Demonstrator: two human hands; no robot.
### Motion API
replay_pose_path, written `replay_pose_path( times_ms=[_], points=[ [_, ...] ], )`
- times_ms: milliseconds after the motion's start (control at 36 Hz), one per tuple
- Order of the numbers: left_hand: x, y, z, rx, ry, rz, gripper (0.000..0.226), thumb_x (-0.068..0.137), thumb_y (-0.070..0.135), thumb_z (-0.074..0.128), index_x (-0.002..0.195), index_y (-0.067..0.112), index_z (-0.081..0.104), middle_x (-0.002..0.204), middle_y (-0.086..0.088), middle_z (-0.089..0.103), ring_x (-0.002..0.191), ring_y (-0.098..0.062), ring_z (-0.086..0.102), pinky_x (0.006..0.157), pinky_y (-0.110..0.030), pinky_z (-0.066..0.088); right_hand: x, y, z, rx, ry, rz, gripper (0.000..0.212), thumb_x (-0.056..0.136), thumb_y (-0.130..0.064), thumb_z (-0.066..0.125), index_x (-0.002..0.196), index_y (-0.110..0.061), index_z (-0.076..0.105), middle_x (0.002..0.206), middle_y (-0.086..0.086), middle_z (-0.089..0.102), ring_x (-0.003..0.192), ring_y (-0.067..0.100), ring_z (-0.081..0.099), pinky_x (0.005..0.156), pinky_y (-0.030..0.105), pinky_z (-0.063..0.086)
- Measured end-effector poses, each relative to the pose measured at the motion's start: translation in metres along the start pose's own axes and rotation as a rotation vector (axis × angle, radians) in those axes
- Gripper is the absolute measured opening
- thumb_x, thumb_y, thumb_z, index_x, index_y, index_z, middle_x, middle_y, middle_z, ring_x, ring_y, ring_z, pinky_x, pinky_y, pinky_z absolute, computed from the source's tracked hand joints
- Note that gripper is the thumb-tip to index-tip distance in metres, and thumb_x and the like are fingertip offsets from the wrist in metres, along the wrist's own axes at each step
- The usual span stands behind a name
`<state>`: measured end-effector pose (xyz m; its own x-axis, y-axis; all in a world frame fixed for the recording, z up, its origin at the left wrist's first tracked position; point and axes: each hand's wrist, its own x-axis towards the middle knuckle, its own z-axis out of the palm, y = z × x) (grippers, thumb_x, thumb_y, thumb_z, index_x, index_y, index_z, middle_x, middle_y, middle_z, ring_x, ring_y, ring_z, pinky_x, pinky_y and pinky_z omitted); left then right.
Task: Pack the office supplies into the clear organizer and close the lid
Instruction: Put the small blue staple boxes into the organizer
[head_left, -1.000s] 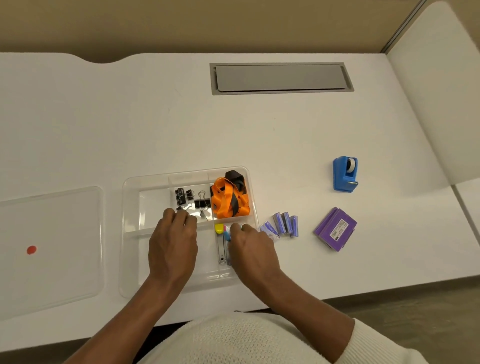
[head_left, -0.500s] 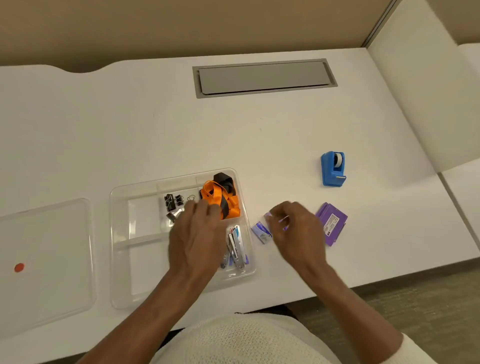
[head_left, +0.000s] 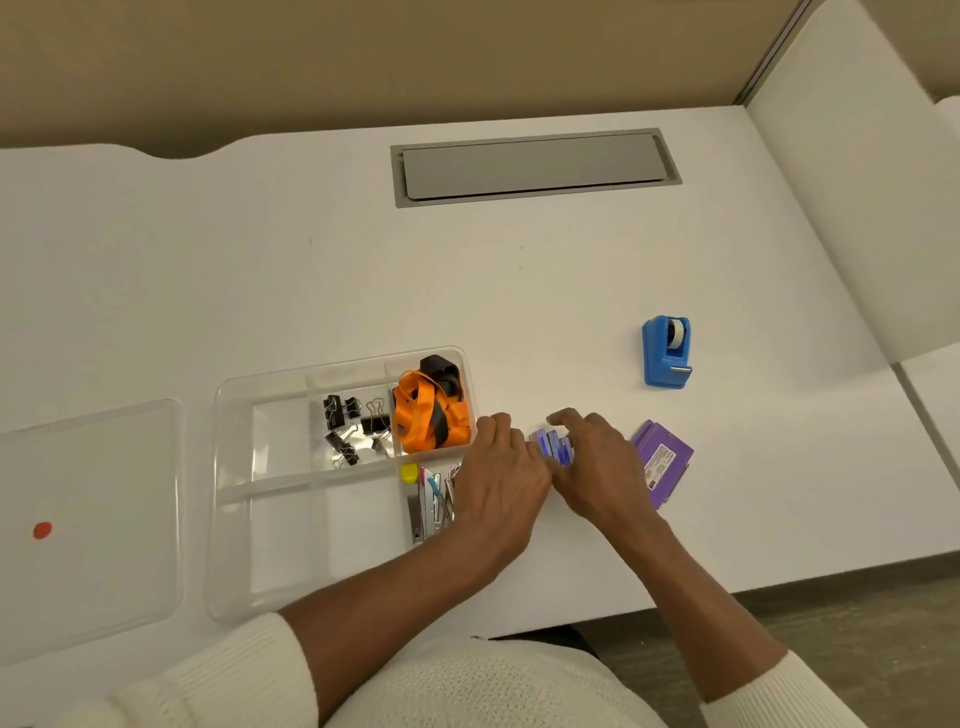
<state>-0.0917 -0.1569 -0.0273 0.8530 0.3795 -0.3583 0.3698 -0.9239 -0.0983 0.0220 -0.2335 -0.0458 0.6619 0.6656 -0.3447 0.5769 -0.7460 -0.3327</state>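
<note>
My left hand (head_left: 501, 470) and right hand (head_left: 597, 462) curl loosely around the small blue boxes (head_left: 554, 447) on the table (head_left: 519, 291), just right of the organizer (head_left: 234, 499). They look light, stiff and slippery, so I'd squeeze the row's ends together.

The person wears a cream-white knit sweater with a fine, nubbly weave across the front, its ribbed cuffs pushed up both forearms so the left hand (head_left: 498, 478) and right hand (head_left: 602, 462) are bare, with no rings, watch or bracelets visible.
</note>
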Motion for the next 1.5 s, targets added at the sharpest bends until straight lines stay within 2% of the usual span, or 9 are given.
replay_pose_path(
  times_ms=[167,306,528,667,778,944,1139,1361,1500],
  points=[
    [0.01,0.009,0.016,-0.136,-0.01,-0.018,0.04,0.096,0.026,0.069,0.125,0.003,0.053,0.119,-0.021,0.06,0.115,-0.031,0.051,0.107,-0.044,0.039,0.006,0.005,-0.003,-0.049,-0.026,-0.038,0.047,0.086,-0.047,0.073,0.128,-0.03,0.058,0.116,0.004,0.064,0.086,0.02,0.065,0.072,0.03,0.053],
    [0.006,0.009,0.008,-0.159,0.049,0.026,0.043,0.083,0.03,0.083,0.116,0.007,0.066,0.108,-0.016,0.068,0.105,-0.029,0.059,0.096,-0.042,0.047,0.012,0.008,-0.003,-0.077,-0.022,-0.028,0.048,0.083,-0.045,0.077,0.125,-0.029,0.06,0.116,0.003,0.065,0.078,0.013,0.052,0.068,0.025,0.045],
    [-0.039,-0.034,-0.036,-0.431,0.253,-0.118,0.041,0.085,0.029,0.076,0.123,0.019,0.064,0.121,-0.002,0.062,0.116,-0.024,0.053,0.102,-0.041,0.04,0.006,-0.009,-0.02,0.134,0.098,0.025,0.044,0.083,-0.048,0.076,0.12,-0.028,0.061,0.109,0.002,0.069,0.08,0.014,0.061,0.059,0.022,0.041],
    [-0.09,-0.096,-0.045,-0.584,0.306,-0.248,0.052,0.07,0.013,0.087,0.117,0.027,0.068,0.114,0.009,0.062,0.111,-0.015,0.054,0.095,-0.03,0.036,-0.018,-0.054,-0.031,0.319,0.066,-0.076,0.037,0.083,-0.048,0.075,0.112,-0.031,0.06,0.104,-0.006,0.07,0.076,0.009,0.068,0.063,0.028,0.056],
    [-0.122,-0.136,-0.024,-0.63,0.259,-0.342,0.051,0.074,0.023,0.091,0.119,0.027,0.066,0.115,0.008,0.064,0.11,-0.014,0.055,0.092,-0.025,0.031,-0.04,-0.102,-0.027,0.337,-0.002,-0.189,0.033,0.083,-0.048,0.074,0.109,-0.034,0.06,0.102,-0.01,0.069,0.075,0.008,0.068,0.07,0.035,0.06],
    [-0.149,-0.158,0.013,-0.624,0.211,-0.303,0.06,0.064,0.025,0.098,0.116,0.017,0.07,0.106,0.0,0.072,0.096,-0.021,0.064,0.084,-0.028,0.04,-0.066,-0.16,0.012,0.294,-0.133,-0.329,0.036,0.082,-0.048,0.073,0.11,-0.031,0.056,0.099,-0.011,0.065,0.076,0.002,0.062,0.058,0.014,0.047],
    [-0.149,-0.157,0.041,-0.443,0.18,-0.159,0.09,0.025,0.051,0.103,0.104,0.017,0.075,0.084,0.002,0.076,0.071,-0.016,0.072,0.061,-0.027,0.059,-0.078,-0.178,0.044,0.066,-0.14,-0.265,0.049,0.086,-0.051,0.069,0.126,-0.026,0.053,0.123,-0.001,0.062,0.098,0.015,0.067,0.08,0.028,0.056],
    [-0.144,-0.155,0.055,-0.326,0.157,-0.128,0.085,0.033,0.053,0.1,0.106,0.019,0.075,0.092,0.0,0.077,0.097,-0.02,0.05,0.074,-0.035,0.058,-0.089,-0.183,0.057,-0.112,-0.125,-0.322,0.056,0.094,-0.049,0.062,0.139,-0.019,0.048,0.142,0.009,0.052,0.108,0.025,0.068,0.088,0.034,0.056],
    [-0.141,-0.156,0.05,-0.272,0.153,-0.096,0.083,0.017,0.045,0.104,0.092,0.018,0.078,0.084,-0.001,0.077,0.082,-0.026,0.071,0.066,-0.037,0.061,-0.094,-0.174,0.054,-0.027,-0.132,-0.357,0.05,0.094,-0.046,0.063,0.135,-0.021,0.049,0.139,0.005,0.051,0.108,0.022,0.064,0.089,0.032,0.056]
  ],
)
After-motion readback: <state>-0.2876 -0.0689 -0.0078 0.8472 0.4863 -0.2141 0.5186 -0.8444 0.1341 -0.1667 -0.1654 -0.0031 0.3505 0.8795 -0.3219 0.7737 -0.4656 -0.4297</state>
